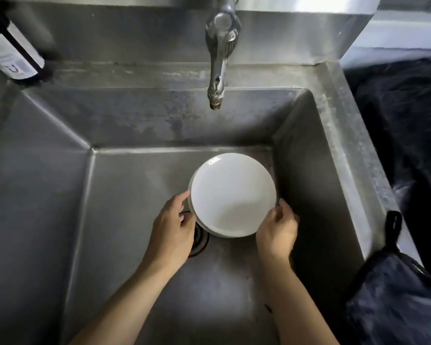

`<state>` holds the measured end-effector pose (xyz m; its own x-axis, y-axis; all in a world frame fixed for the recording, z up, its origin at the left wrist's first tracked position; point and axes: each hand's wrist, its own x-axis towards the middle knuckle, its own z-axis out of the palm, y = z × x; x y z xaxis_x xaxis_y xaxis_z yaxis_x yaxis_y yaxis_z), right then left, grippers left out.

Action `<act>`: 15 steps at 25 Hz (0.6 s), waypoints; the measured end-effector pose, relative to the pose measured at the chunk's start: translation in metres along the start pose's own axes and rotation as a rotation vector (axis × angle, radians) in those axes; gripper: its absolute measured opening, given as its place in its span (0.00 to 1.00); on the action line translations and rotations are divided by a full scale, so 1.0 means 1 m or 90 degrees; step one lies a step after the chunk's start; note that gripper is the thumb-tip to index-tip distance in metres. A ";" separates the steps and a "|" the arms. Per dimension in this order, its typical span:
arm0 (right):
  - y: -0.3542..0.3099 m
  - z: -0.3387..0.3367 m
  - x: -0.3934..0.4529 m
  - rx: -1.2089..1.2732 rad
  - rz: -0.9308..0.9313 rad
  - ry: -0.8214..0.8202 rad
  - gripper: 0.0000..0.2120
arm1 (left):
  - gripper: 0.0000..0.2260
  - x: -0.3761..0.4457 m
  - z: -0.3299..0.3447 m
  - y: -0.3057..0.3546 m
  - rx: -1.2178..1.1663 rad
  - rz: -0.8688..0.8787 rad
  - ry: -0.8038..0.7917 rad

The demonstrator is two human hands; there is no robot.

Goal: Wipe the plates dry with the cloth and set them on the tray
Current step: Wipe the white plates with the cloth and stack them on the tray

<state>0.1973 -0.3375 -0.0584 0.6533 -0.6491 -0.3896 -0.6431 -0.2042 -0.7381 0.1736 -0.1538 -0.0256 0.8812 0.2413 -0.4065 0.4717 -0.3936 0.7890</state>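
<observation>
A small stack of white plates (233, 192) sits low in the steel sink (60, 195), near its right wall. My left hand (173, 227) grips the stack's left rim with curled fingers. My right hand (276, 227) holds the right front rim, thumb on the edge. Whether the stack rests on the sink floor or is lifted I cannot tell. A dark blue cloth (393, 295) with a black loop hangs over the sink's right rim. No tray is in view.
The tap (220, 53) hangs over the back of the sink, with no water running. The drain (199, 241) lies just below my left hand. A dark bottle (13, 51) stands on the back left ledge. Dark fabric (408, 115) covers the surface at right.
</observation>
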 end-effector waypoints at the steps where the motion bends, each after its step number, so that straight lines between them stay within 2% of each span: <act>1: 0.001 0.004 0.005 0.018 0.011 0.000 0.18 | 0.23 0.006 0.004 -0.002 0.000 -0.011 -0.009; 6: 0.007 0.007 0.021 0.023 0.018 0.010 0.15 | 0.23 0.021 0.018 -0.002 -0.034 -0.069 -0.047; 10: 0.008 0.006 0.026 0.034 0.027 0.022 0.14 | 0.22 0.024 0.021 0.003 -0.115 -0.118 -0.032; 15: 0.005 0.001 0.022 0.064 0.003 0.005 0.13 | 0.22 0.017 0.015 0.004 -0.194 -0.119 -0.001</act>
<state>0.2085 -0.3522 -0.0711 0.6468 -0.6558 -0.3893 -0.6025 -0.1265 -0.7880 0.1914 -0.1648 -0.0362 0.7809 0.2822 -0.5573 0.5943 -0.0607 0.8019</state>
